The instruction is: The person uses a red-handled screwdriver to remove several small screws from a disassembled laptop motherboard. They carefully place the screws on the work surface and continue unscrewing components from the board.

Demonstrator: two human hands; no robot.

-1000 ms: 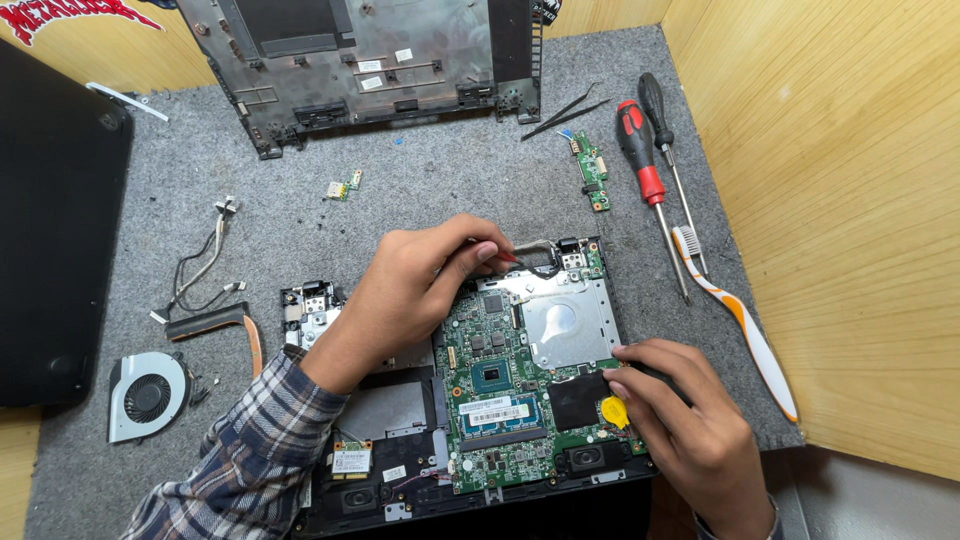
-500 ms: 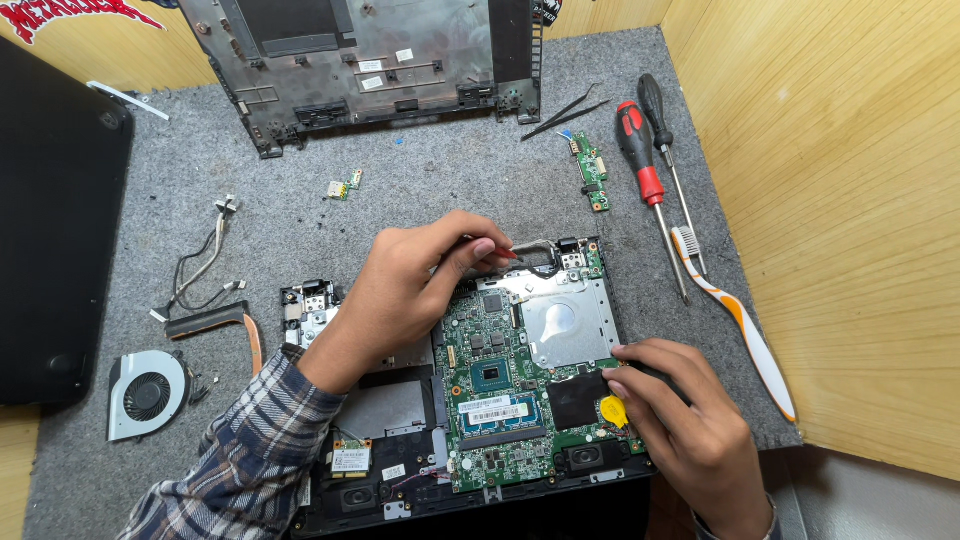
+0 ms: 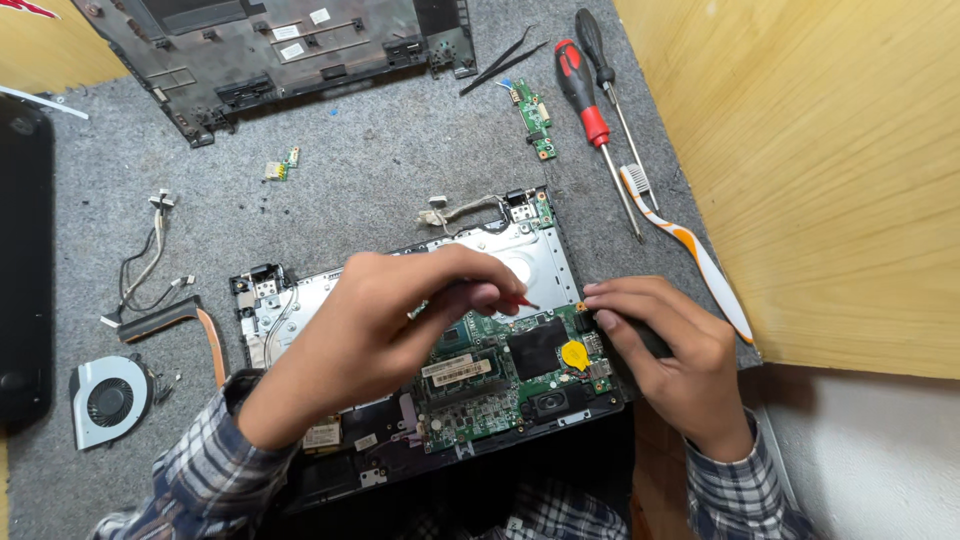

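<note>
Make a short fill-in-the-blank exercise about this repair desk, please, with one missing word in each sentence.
1. The left hand is over the green circuit board of an opened ____.
2. The round battery on the board is ____ in colour.
3. The screwdriver lying on the grey mat has a red and ____ handle.
4. The toothbrush lies beside the ____ wall, near the right hand.

Missing words: laptop; yellow; black; wooden
</note>
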